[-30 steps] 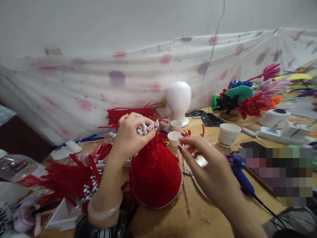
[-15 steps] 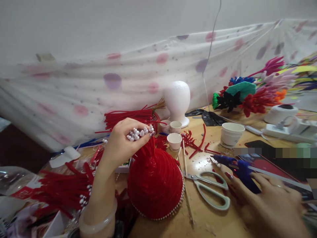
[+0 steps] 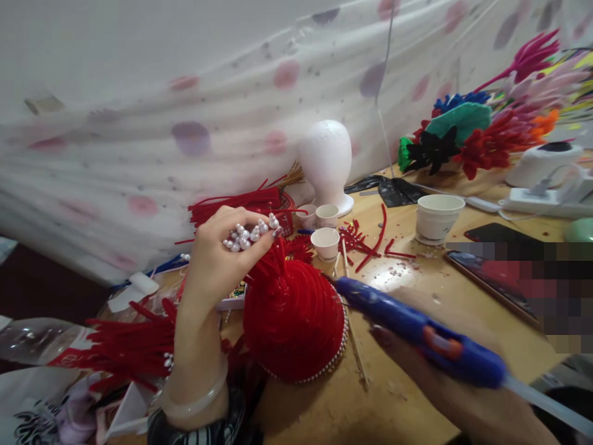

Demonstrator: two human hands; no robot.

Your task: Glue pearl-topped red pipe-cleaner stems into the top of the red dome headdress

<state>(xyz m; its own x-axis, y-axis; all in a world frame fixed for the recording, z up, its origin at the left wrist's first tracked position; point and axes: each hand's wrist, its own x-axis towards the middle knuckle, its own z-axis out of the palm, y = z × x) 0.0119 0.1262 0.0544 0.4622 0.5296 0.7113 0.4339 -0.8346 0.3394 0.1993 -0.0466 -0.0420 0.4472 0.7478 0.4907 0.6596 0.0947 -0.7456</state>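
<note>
My left hand is closed around a bunch of white pearl beads, just above the red stems at the top of a dome-shaped red headpiece. A string of small pearls runs along the headpiece's lower edge. On the right, my right hand grips a blue hot glue gun with a clear glue stick at its back end. Its nozzle points at the headpiece's right side; whether it touches cannot be told. The scissors are hidden behind the glue gun and hand.
A white foam head stands at the back, with small paper cups before it. A larger white cup, a phone and a power strip lie right. Red chenille stems and a plastic bottle crowd the left.
My right hand has lifted the glue gun off the table and brought it left, close to the headpiece. The left hand still holds the pearl beads. The camera view has tilted and shifted slightly.
</note>
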